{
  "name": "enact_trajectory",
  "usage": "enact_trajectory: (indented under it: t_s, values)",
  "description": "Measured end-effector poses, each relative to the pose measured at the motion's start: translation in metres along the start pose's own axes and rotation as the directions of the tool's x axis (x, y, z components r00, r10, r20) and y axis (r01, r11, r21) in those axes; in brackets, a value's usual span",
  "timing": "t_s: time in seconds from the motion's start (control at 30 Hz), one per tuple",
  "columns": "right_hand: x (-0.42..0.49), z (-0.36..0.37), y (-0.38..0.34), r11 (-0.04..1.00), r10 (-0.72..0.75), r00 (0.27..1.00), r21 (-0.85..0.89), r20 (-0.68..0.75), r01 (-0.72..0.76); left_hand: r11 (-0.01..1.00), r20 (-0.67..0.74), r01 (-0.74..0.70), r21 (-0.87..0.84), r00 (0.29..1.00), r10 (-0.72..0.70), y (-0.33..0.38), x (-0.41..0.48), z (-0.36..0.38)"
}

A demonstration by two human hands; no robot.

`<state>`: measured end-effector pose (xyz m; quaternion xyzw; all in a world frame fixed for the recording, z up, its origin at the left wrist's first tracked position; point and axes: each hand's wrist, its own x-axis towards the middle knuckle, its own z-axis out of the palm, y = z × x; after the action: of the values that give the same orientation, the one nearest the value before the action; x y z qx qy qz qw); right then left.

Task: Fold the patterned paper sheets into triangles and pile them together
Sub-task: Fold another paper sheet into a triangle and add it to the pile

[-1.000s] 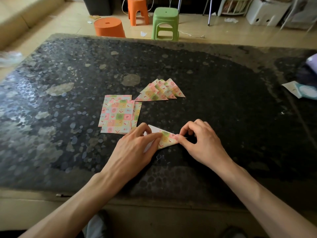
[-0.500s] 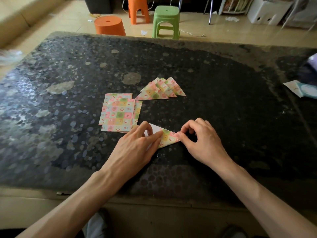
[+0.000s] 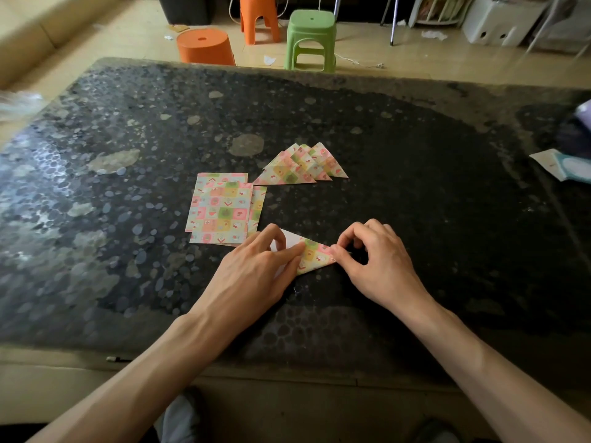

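**A half-folded sheet is pinned between two hands at the desk's near side**

At the left of the working area, a stack of flat patterned sheets [image 3: 220,212] is seen lying on the dark mottled desk [image 3: 415,187], the sheets slightly fanned so that edges of the lower ones show at the top and the right. Just beyond and to the right of the stack, a pile of folded triangles [image 3: 302,166] is laid overlapping, points upward, well apart from the hands.

Nearer the person, the left hand [image 3: 252,276] is pressed flat on the sheet being folded [image 3: 315,254], its fingers [image 3: 287,252] extended and laid along the paper's left part; nothing is grasped by them, the paper only being held down. A white underside of the sheet is exposed between thumb and forefinger. The patterned flap is seen tapering to a point at the right.

That right point is pinched by the right hand [image 3: 380,263], its thumb and forefinger closed on the corner while the other fingers are curled above the desk.

At the far right edge, a white and pale blue packet [image 3: 566,164] is partly visible. On the floor beyond the desk, an orange tub [image 3: 204,47], an orange stool [image 3: 259,17] and a green stool [image 3: 311,39] are seen.
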<state>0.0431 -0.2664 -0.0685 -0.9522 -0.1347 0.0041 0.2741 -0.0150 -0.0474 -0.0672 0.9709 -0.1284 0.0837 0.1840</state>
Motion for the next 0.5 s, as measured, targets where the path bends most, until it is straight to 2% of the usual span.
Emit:
enact_trajectory:
  t_s: [0.5]
  values:
    - [-0.0036, -0.0015, 0.0036, 0.996, -0.051, 0.999, 0.070, -0.008, 0.051, 1.000, 0.009, 0.018, -0.004, 1.000, -0.018, -0.0005, 0.0021, -0.0010]
